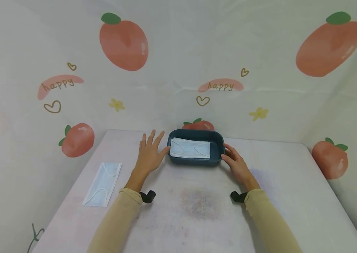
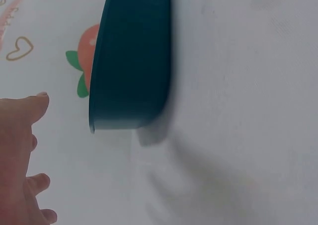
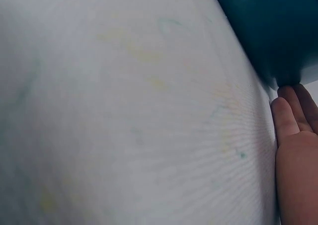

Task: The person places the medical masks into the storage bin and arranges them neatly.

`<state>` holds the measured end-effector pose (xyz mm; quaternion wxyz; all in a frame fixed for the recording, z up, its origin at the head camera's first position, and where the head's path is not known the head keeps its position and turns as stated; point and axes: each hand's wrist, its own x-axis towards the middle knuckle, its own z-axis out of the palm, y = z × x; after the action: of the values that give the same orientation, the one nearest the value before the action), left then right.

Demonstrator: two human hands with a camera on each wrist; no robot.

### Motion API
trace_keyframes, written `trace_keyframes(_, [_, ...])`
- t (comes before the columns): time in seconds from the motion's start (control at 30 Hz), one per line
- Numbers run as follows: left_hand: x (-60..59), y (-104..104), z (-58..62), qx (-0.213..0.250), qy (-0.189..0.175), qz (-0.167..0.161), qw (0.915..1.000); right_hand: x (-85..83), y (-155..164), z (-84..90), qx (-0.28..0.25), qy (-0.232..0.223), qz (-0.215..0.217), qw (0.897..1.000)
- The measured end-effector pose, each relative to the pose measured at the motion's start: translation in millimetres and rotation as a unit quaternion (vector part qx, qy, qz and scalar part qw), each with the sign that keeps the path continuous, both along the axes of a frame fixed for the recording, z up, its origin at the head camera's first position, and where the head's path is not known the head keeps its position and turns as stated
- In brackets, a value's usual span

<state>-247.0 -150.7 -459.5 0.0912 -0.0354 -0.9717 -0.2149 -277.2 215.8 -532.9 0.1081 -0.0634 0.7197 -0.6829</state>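
A dark teal oblong bin stands at the far side of the table with a stack of light blue face masks lying in it. My left hand is left of the bin, fingers spread and the thumb pointing at its left end. In the left wrist view a gap shows between that hand and the bin. At the bin's right end, the fingers of my right hand touch the outer wall. The right wrist view shows these fingers fairly straight against it.
One more face mask lies flat on the left of the white table, its ear loops on top. Behind the table hangs a white cloth printed with fruit, hearts and flowers. Black wrist mounts sit at both cuffs.
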Motion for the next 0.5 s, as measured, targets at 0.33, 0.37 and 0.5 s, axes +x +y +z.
trace_keyframes(0.33, [18.0,-34,2.9,0.009,0.001,0.025,0.9996,1.1,3,-0.1,0.015,-0.006,0.007,1.0])
trace_keyframes(0.37, [20.1,-38,3.5,0.011,0.001,0.028,0.9995,1.2,3,0.5,0.017,-0.007,0.007,1.0])
trace_keyframes(0.5, [27.6,-55,3.5,0.018,-0.005,0.039,0.9991,1.4,1,2.7,0.017,-0.011,0.01,1.0])
